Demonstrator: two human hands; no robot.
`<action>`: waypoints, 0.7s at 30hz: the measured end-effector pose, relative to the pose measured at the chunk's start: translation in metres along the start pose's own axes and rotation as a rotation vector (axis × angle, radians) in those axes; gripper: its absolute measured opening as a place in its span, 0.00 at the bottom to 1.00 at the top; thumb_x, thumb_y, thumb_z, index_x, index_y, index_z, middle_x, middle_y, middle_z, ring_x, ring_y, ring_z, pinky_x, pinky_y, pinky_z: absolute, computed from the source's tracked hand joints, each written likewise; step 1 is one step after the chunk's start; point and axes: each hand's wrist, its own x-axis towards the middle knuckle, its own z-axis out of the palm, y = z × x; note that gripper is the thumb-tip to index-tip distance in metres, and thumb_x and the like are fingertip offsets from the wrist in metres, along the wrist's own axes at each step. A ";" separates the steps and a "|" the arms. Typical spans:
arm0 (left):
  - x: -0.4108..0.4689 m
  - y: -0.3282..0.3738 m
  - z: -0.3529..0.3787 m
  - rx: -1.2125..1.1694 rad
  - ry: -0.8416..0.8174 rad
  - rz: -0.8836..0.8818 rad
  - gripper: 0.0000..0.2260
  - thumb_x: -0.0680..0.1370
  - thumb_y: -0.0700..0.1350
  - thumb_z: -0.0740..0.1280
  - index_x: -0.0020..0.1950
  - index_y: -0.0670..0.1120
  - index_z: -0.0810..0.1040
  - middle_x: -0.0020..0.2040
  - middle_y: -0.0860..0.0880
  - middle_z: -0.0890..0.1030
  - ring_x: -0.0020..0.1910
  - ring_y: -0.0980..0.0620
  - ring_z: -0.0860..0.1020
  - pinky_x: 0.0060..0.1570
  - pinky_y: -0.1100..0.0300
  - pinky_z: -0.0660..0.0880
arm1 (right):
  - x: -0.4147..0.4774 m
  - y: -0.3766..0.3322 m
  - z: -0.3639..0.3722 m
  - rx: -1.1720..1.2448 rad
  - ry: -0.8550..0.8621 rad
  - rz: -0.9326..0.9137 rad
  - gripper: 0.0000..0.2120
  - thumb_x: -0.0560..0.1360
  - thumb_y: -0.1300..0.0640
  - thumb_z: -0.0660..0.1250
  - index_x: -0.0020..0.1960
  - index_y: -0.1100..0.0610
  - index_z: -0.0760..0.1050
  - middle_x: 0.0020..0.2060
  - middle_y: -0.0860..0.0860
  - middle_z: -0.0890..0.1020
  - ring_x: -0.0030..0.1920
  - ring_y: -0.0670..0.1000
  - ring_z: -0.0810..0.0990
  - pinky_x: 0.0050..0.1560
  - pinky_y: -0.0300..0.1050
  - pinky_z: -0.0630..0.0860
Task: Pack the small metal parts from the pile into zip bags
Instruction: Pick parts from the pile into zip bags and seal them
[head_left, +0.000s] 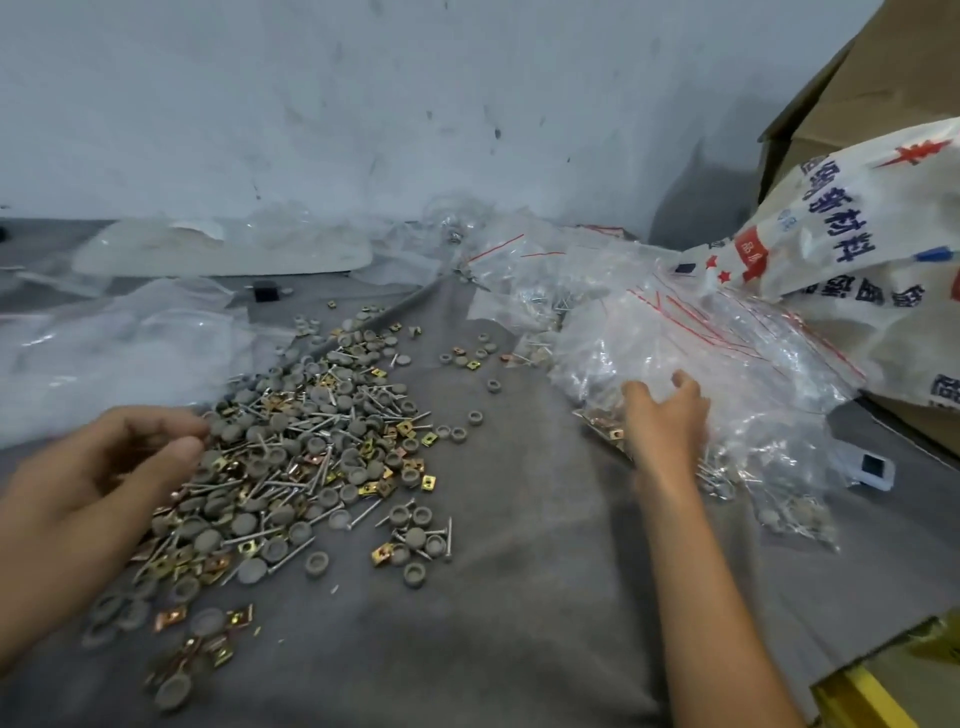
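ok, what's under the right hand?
The right hand lies on a heap of clear zip bags; gold clips in a filled bag show just beside it. Anything deeper is covered.

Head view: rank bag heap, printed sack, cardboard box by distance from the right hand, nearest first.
1. bag heap: right of centre, the right hand rests on it.
2. printed sack: behind the heap, further right.
3. cardboard box: far right corner, behind the sack.
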 end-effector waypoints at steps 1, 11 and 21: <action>0.003 0.007 -0.002 0.074 0.001 0.011 0.22 0.75 0.67 0.68 0.61 0.54 0.80 0.49 0.54 0.85 0.46 0.55 0.83 0.40 0.56 0.80 | -0.002 -0.002 0.000 -0.010 0.008 0.001 0.31 0.77 0.54 0.66 0.78 0.56 0.62 0.78 0.58 0.61 0.77 0.63 0.61 0.76 0.61 0.62; 0.047 -0.015 -0.025 0.456 0.176 -0.242 0.07 0.82 0.46 0.65 0.58 0.53 0.78 0.57 0.51 0.81 0.53 0.53 0.78 0.51 0.55 0.73 | -0.070 -0.019 0.016 0.022 -0.426 -0.426 0.06 0.79 0.59 0.69 0.51 0.49 0.82 0.45 0.45 0.84 0.49 0.51 0.82 0.52 0.39 0.76; 0.124 -0.086 -0.061 0.839 -0.099 -0.584 0.32 0.78 0.64 0.66 0.78 0.51 0.65 0.76 0.41 0.69 0.73 0.38 0.68 0.71 0.41 0.65 | -0.098 -0.017 0.041 0.036 -0.729 -0.568 0.07 0.77 0.55 0.70 0.47 0.42 0.82 0.44 0.34 0.84 0.46 0.37 0.82 0.44 0.26 0.74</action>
